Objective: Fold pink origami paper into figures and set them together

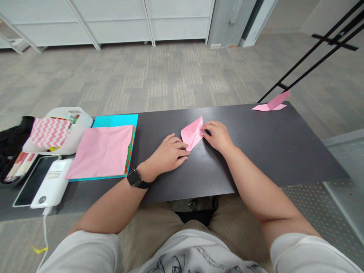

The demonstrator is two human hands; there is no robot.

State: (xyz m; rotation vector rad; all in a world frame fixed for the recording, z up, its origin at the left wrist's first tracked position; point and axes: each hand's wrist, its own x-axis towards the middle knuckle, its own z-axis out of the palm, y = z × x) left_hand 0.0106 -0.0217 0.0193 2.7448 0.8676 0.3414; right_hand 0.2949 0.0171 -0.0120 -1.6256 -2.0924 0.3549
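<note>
A small folded pink paper (pixel 192 132) lies on the dark table (pixel 256 148), with a pointed tip at its upper right and another at its bottom. My left hand (pixel 170 153) rests at its lower left, fingers spread, fingertips touching the bottom corner. At the paper's right edge, my right hand (pixel 217 135) pinches the side between thumb and fingers. A black watch (pixel 134 177) is on my left wrist.
A stack of coloured sheets with pink on top (pixel 102 151) lies left. Beyond it are a white basket (pixel 82 129), a white power bank (pixel 52 184) and a phone (pixel 32 182). Another folded pink paper (pixel 273 104) stands at the far right edge, near a black metal frame (pixel 313 57).
</note>
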